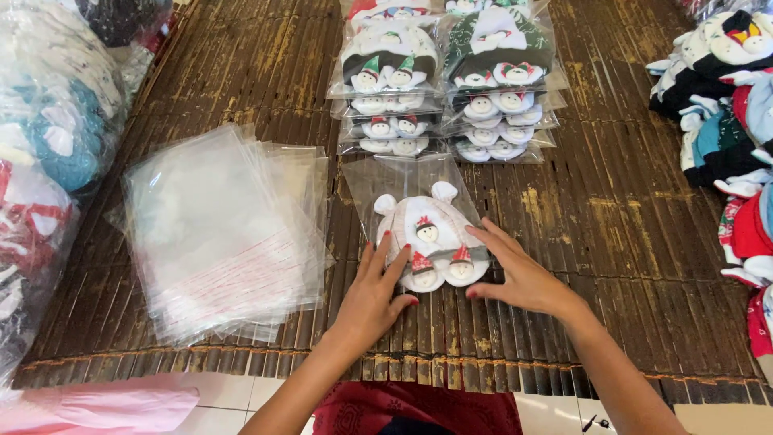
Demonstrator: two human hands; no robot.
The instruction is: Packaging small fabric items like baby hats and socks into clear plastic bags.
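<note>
Head view: left hand [372,300] and right hand [519,275], fingers flat, pressing white plush snowman hat [431,240] inside clear plastic bag [403,179]; best smoothed evenly, edges aligned.

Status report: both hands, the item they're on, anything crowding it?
Left hand and right hand flat on bagged plush piece. Empty bag stack left, packed stacks beyond, both apart.

left hand [372,296], right hand [518,278], fingers spread flat

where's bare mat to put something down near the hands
Free: the mat between the bagged stacks and the right-hand pile, and top left above the clear bags. Crowded: around the left hand, right hand and the bagged plush.
</note>
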